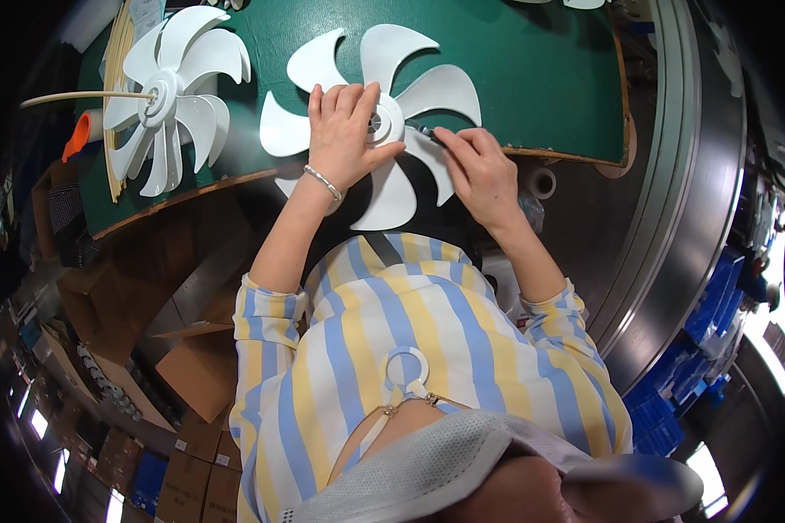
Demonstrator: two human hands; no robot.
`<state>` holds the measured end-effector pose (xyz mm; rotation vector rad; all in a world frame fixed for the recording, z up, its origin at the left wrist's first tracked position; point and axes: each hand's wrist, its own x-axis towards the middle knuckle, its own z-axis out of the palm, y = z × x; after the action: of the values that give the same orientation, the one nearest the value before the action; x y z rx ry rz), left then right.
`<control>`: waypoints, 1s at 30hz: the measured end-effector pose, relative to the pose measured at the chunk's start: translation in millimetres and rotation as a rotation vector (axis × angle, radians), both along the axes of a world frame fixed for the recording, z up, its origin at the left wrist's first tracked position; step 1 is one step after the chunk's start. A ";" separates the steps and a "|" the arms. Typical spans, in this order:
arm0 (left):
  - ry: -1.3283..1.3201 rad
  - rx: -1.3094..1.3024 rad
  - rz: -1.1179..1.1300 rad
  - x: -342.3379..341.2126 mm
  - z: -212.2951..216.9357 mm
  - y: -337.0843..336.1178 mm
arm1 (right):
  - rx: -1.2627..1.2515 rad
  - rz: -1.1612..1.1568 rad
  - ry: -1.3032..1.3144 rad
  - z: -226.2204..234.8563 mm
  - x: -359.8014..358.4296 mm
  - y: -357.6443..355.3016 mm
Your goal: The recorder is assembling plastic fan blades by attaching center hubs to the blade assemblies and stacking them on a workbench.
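Note:
A white multi-bladed fan blade wheel (394, 52) lies partly on the green tabletop, its near blades hanging over the front edge. My left hand (340, 131) holds it beside the round hub, fingers over the far side and thumb along the near side. In my right hand (480, 170), thumb and forefinger pinch a small dark tool (426, 132) whose exact kind I cannot make out. Its tip reaches a blade root just right of the hub. To the left, more white fan wheels (167, 96) are stacked on a pale rod (87, 96).
The green table (549, 83) has a worn wooden front edge. Near its left end is an orange-mouthed object (80, 135). Cardboard boxes (202, 370) stand on the floor at left. A metal rail (685, 174) runs along the right, with blue bins (715, 296) beyond it.

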<state>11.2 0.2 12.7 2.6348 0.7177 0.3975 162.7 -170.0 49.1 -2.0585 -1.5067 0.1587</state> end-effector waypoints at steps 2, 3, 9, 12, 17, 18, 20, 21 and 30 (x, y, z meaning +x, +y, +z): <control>0.029 -0.024 -0.080 -4.7 9.7 4.7 | -0.006 -0.004 -0.004 0.9 2.7 -0.3; 0.058 -0.047 -0.159 -6.5 13.9 4.5 | -0.011 -0.009 -0.007 1.1 4.0 -1.0; -0.030 0.015 -0.012 -1.2 1.5 -4.1 | -0.047 0.065 0.043 -3.6 -3.8 -2.6; -0.009 0.042 0.020 0.7 -2.7 -3.0 | -0.044 0.087 0.066 -4.4 -5.4 -0.9; 0.014 0.076 0.031 1.3 -3.0 -2.6 | -0.056 0.092 0.052 -6.1 -5.6 -0.2; -0.001 0.069 0.029 1.4 -3.3 -2.4 | -0.056 0.092 0.052 -6.2 -5.9 -0.1; -0.015 0.063 0.026 1.5 -3.1 -2.3 | -0.053 0.091 0.050 -6.0 -6.5 0.4; -0.015 0.062 0.027 1.5 -2.7 -2.3 | -0.053 0.090 0.050 -5.8 -6.7 0.7; -0.031 0.061 0.032 2.2 -4.3 -3.2 | -0.042 0.093 0.018 -8.2 -5.8 0.8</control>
<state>13.4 -3.0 8.4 2.6709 0.7502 0.4762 156.9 -169.2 40.9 -2.0154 -1.6018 0.2463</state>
